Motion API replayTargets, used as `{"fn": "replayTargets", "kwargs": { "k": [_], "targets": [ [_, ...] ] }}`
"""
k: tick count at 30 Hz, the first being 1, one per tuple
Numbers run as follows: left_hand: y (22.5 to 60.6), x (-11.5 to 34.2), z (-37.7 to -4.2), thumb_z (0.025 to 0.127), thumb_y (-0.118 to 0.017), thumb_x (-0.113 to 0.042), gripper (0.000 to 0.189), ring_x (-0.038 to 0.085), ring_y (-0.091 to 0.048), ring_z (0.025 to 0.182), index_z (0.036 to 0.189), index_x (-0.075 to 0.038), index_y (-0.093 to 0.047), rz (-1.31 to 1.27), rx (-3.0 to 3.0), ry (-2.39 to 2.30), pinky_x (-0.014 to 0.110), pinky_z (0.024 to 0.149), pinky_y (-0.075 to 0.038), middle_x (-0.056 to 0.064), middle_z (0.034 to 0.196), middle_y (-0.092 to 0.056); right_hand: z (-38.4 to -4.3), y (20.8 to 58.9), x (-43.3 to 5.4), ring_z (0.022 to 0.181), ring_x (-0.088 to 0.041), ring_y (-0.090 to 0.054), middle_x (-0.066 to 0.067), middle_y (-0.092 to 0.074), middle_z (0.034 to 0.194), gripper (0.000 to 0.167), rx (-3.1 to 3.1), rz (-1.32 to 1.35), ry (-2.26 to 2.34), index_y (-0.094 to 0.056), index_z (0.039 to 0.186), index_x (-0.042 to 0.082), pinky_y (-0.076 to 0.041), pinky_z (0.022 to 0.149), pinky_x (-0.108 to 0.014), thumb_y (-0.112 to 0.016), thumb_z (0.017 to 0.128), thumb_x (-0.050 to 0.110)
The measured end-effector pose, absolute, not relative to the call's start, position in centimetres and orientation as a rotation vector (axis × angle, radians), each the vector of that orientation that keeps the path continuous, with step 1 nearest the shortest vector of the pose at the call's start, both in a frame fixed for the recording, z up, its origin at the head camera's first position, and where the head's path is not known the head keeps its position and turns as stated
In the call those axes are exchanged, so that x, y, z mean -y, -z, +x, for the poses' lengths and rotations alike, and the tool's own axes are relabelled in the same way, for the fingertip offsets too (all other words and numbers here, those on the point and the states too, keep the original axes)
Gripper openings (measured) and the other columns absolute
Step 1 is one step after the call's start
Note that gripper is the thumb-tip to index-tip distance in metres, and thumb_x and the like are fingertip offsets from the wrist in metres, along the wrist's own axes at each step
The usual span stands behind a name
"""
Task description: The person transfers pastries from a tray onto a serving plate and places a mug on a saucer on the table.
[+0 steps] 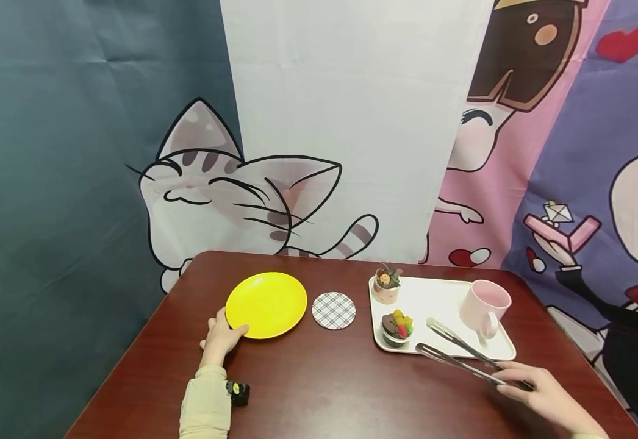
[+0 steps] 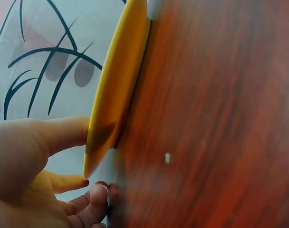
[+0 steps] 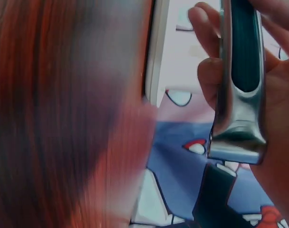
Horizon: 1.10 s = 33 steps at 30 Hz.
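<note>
My left hand [image 1: 222, 335] grips the near-left rim of a yellow plate [image 1: 266, 305], its thumb over the edge. In the left wrist view, the plate [image 2: 118, 76] is seen edge-on, low over the table. My right hand [image 1: 538, 393] holds metal tongs [image 1: 462, 363] by the handle end; their two arms are spread, with nothing between them. The tong tips hover over the front edge of a white tray [image 1: 434, 292], right of a cup dessert topped with fruit [image 1: 397, 327]. In the right wrist view, the tongs' end [image 3: 239, 123] shows close up.
A second small dessert cup [image 1: 387, 292] stands in the tray's back left corner. A pink mug [image 1: 483, 305] is on the tray's right side. Between plate and tray lies a round checked coaster [image 1: 333, 311]. A printed curtain [image 1: 352, 122] hangs behind the brown table [image 1: 319, 384].
</note>
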<state>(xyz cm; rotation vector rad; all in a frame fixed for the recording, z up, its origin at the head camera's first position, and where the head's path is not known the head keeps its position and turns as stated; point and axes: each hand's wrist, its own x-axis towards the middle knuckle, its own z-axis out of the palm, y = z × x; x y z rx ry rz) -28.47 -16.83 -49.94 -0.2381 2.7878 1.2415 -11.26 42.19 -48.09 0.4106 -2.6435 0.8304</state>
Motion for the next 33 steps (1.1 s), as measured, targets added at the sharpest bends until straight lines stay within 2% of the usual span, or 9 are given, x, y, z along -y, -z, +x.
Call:
{"fn": "replayTargets", "kwargs": {
  "k": [8, 16, 24, 28, 33],
  "targets": [
    [50.0, 17.2, -28.4, 0.088, -0.061, -0.028, 0.080, 0.053, -0.044, 0.117, 0.148, 0.002, -0.018, -0.233, -2.774, -1.249, 0.062, 0.091, -0.021, 0.033, 0.132, -0.030, -13.7, 48.0, -40.8, 0.097, 0.015, -0.056, 0.011, -0.070, 0.102, 0.017, 2.732, 0.610, -0.830, -0.077, 0.088, 0.021, -0.034, 0.078, 0.000, -0.076, 0.076, 0.009],
    [49.9, 17.2, -28.5, 0.089, -0.060, -0.027, 0.079, 0.052, -0.042, 0.119, 0.149, 0.002, -0.018, -0.216, -2.749, -1.291, 0.061, 0.090, -0.020, 0.032, 0.134, -0.029, -15.4, 47.2, -39.3, 0.101, 0.011, -0.057, -0.022, -0.070, 0.105, 0.012, 2.827, 0.635, -0.799, -0.077, 0.091, 0.019, -0.042, 0.078, -0.008, -0.074, 0.080, 0.015],
    [49.9, 17.2, -28.5, 0.090, -0.060, -0.026, 0.078, 0.052, -0.042, 0.119, 0.149, 0.001, -0.017, -0.227, -2.746, -1.294, 0.062, 0.091, -0.019, 0.032, 0.134, -0.028, -16.4, 47.4, -37.8, 0.102, 0.008, -0.059, -0.023, -0.070, 0.106, 0.013, 2.834, 0.665, -0.849, -0.078, 0.094, 0.014, -0.044, 0.080, -0.010, -0.074, 0.081, 0.014],
    [49.9, 17.3, -28.5, 0.090, -0.060, -0.026, 0.078, 0.051, -0.042, 0.120, 0.149, 0.001, -0.017, -0.231, -2.740, -1.291, 0.061, 0.091, -0.019, 0.032, 0.135, -0.028, -16.7, 47.6, -36.9, 0.101, 0.005, -0.060, -0.018, -0.071, 0.104, 0.012, 2.830, 0.659, -0.824, -0.078, 0.093, 0.015, -0.045, 0.081, -0.013, -0.073, 0.082, 0.015],
    [49.8, 17.3, -28.4, 0.091, -0.060, -0.026, 0.078, 0.051, -0.042, 0.119, 0.150, 0.001, -0.017, -0.227, -2.728, -1.302, 0.061, 0.091, -0.019, 0.031, 0.134, -0.028, -16.9, 47.9, -36.0, 0.094, 0.004, -0.061, -0.004, -0.072, 0.097, 0.011, 2.775, 0.683, -0.791, -0.076, 0.092, 0.018, -0.046, 0.080, -0.015, -0.073, 0.082, 0.014]
  ]
}}
